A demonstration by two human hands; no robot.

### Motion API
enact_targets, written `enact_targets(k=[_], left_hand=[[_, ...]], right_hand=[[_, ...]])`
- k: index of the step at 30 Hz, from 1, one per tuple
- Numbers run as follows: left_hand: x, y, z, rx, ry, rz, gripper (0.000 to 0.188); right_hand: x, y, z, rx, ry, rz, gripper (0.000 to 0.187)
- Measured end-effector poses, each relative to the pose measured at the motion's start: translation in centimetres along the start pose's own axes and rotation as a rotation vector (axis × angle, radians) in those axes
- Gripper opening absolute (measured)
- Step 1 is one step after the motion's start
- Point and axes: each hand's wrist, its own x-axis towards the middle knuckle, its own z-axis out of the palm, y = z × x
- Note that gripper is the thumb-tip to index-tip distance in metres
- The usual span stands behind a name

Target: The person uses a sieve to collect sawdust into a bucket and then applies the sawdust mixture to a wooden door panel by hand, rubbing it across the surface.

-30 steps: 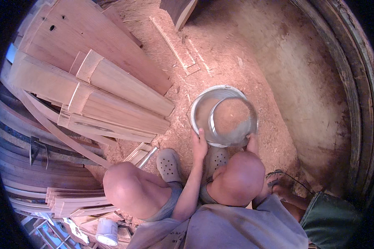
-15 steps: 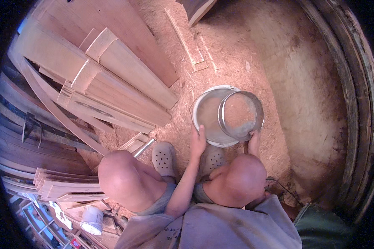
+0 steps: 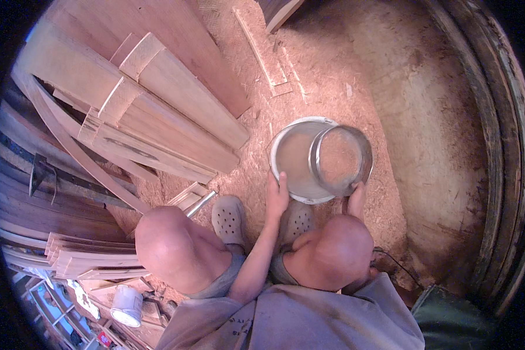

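Likely sifting: the right hand [image 3: 357, 197] has fingers clamped on a round silver metal sieve [image 3: 366, 158], the left hand [image 3: 277, 198] on a round white-rimmed basin [image 3: 276, 146]. Next probably calls for level shaking.

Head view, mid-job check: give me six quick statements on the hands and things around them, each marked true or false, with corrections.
1. The right hand grips the round metal-rimmed sieve. True.
2. The left hand is at the rim of the white-rimmed bucket. True.
3. Both hands hold the sieve. False: only the right hand does.
4. In this view, the sieve lies wholly within the bucket's rim. False: it juts past the rim on the right.
5. Two perforated clogs show. True.
6. The white pail is at the upper right. False: it is at the lower left.
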Motion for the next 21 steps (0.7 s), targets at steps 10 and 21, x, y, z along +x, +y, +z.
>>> enact_targets(k=[10,21], left_hand=[[-0.1,1.1,-0.8,0.026,-0.013,-0.052,0.048],[0.4,-0.3,0.1,0.03,0.012,-0.048,0.049]], right_hand=[[-0.5,-3.2,4.1,-0.053,0.023,0.08,0.02],[-0.8,-0.8,1.8,-0.122,0.159,0.032,0.022]])
